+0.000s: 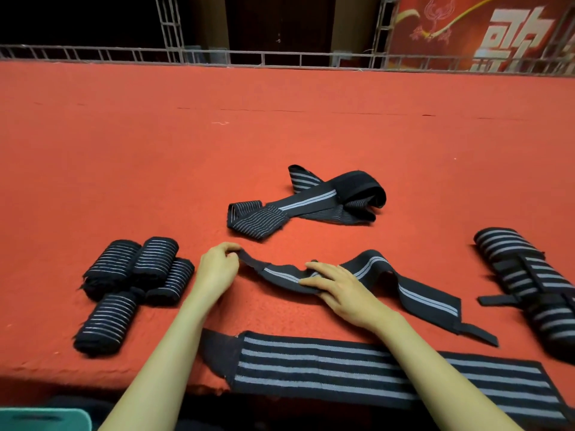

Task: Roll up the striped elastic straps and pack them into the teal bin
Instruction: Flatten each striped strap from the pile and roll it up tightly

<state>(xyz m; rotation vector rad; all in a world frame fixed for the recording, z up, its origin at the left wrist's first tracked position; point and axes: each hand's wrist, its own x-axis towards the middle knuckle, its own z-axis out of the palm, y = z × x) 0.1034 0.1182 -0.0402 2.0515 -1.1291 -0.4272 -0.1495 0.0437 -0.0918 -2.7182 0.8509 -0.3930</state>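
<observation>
A narrow black strap with grey stripes (413, 289) lies unrolled across the red surface in front of me. My left hand (216, 269) pinches its left end. My right hand (339, 287) lies flat on the strap's middle with straight fingers. Several rolled straps (133, 272) sit in a cluster to the left. A wide striped strap (357, 371) lies flat along the near edge under my forearms. A loose tangled strap (308, 202) lies farther back. The teal bin (43, 418) shows only a corner at the bottom left.
A large rolled striped wrap with a velcro tab (529, 287) lies at the right. The red carpeted platform (217, 119) stretches far back to a metal truss railing (280, 57). A red banner (482, 29) hangs at the back right.
</observation>
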